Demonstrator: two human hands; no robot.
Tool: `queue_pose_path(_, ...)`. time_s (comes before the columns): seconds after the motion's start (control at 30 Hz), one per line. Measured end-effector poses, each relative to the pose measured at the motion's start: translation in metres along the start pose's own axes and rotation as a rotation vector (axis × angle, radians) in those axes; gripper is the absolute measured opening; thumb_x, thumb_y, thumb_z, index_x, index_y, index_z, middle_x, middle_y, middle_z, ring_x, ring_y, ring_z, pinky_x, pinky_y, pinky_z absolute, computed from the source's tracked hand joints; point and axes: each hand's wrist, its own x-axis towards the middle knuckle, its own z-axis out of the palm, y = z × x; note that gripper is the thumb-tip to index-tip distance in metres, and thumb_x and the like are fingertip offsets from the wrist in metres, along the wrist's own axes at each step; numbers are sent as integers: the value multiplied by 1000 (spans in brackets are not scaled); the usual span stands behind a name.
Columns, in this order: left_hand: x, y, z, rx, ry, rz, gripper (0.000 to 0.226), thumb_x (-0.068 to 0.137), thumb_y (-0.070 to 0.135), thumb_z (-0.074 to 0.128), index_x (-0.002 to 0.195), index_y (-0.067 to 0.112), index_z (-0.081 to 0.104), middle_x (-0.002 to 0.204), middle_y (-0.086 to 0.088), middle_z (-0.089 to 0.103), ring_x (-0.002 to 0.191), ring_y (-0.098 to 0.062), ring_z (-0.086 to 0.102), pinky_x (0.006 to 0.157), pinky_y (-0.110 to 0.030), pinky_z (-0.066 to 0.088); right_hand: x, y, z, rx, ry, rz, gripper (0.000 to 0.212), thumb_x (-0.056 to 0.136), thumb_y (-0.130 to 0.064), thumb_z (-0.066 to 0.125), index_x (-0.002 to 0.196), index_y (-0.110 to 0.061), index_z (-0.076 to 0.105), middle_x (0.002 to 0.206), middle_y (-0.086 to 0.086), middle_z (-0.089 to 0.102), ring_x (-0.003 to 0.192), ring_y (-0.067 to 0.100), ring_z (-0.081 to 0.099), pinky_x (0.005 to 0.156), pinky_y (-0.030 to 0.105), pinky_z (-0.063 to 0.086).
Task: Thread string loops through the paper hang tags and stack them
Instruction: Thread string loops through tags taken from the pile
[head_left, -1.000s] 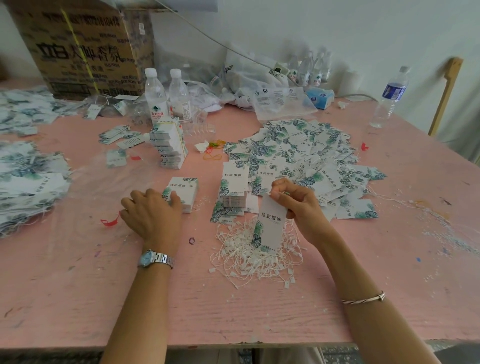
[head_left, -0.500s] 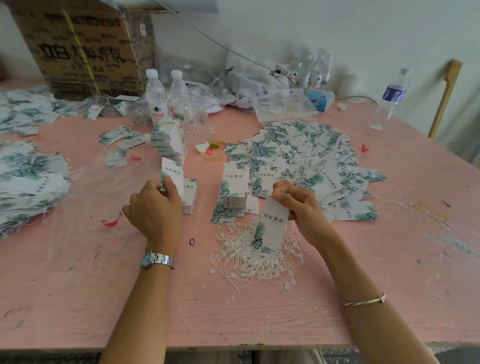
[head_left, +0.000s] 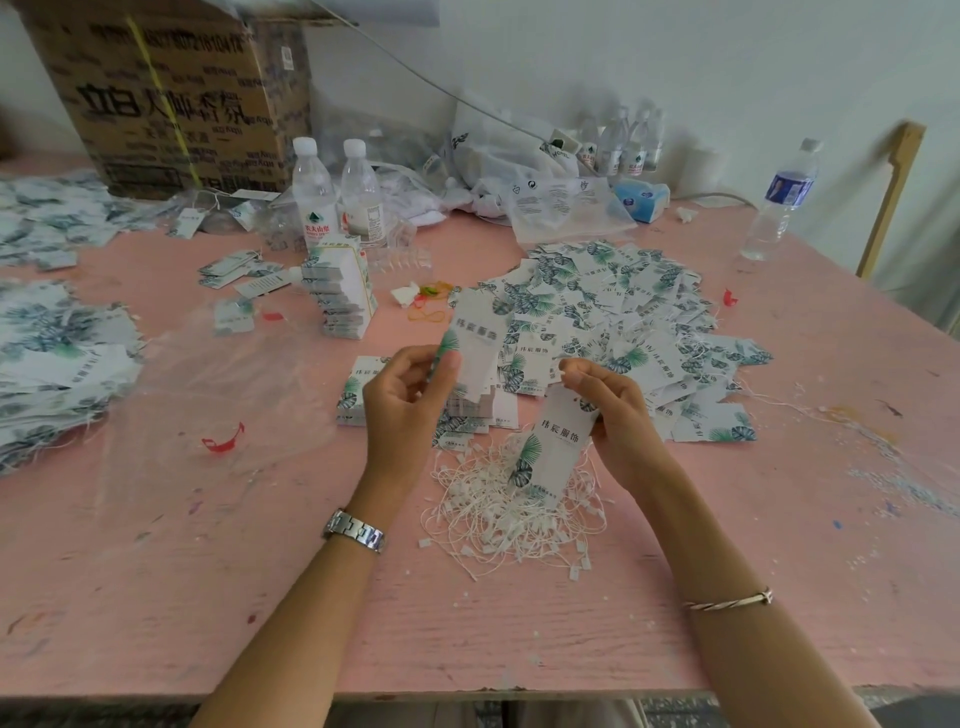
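Note:
My left hand (head_left: 408, 397) pinches a white hang tag with a green leaf print (head_left: 474, 347) by its lower edge and holds it upright above the table. My right hand (head_left: 613, 410) pinches the top of a second tag (head_left: 550, 449), which hangs down over a tangle of white string loops (head_left: 498, 512). Behind my left hand lies a short stack of tags (head_left: 358, 387). A wide spread of finished tags with strings (head_left: 613, 317) covers the table beyond my hands.
The pink table (head_left: 260, 597) carries a taller tag stack (head_left: 343, 291), two water bottles (head_left: 332, 200), a cardboard box (head_left: 171, 93), plastic bags (head_left: 550, 192), another bottle (head_left: 779, 200) at right, and tag heaps (head_left: 57, 358) at left. A red clip (head_left: 223, 441) lies near my left arm.
My left hand lifted a tag off the short stack and carried it right, toward my right hand. My right hand stayed in place, holding its hanging tag.

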Motion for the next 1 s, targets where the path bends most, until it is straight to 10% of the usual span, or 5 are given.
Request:
queue_pose_path(0.2, -15, -7, 16, -11, -157, -14, 13, 85, 36, 75, 76, 29, 69, 61, 7, 65, 57, -6, 59, 50, -21, 48, -2, -3, -1, 3, -9, 9, 12, 82, -32, 72, 74, -25, 68, 94, 4, 59, 71, 15, 61, 62, 25, 47)
queue_pose_path(0.3, -20, -10, 22, 39, -221, -27, 15, 85, 40, 73, 75, 30, 69, 61, 7, 65, 59, -17, 59, 52, -47, 52, -2, -2, -3, 43, -13, 17, 10, 83, -29, 70, 82, -19, 69, 92, 13, 65, 79, 22, 64, 68, 30, 50)
queue_pose_path(0.43, -25, -16, 27, 42, -265, -12, 24, 84, 42, 73, 74, 22, 67, 58, 9, 55, 52, -4, 42, 50, -16, 34, -1, -1, -5, 83, -4, 14, 22, 87, -22, 58, 96, -21, 78, 97, 5, 77, 86, 19, 71, 72, 29, 56)
queue_pose_path(0.77, -31, -20, 34, -11, -305, -80, 21, 92, 20, 71, 73, 18, 63, 51, 14, 50, 45, -1, 34, 46, -12, 28, -3, -7, -7, 171, -85, -25, 13, 86, -30, 68, 87, -25, 80, 87, -6, 75, 79, 10, 70, 68, 23, 54)
queue_pose_path(1.0, -31, -19, 32, 84, -302, -58, 31, 83, 43, 71, 69, 17, 62, 55, -3, 53, 48, -11, 37, 47, -22, 28, -3, -9, -2, 180, -111, -19, 46, 45, -54, 95, 75, -23, 79, 98, -10, 72, 86, 8, 67, 69, 23, 48)
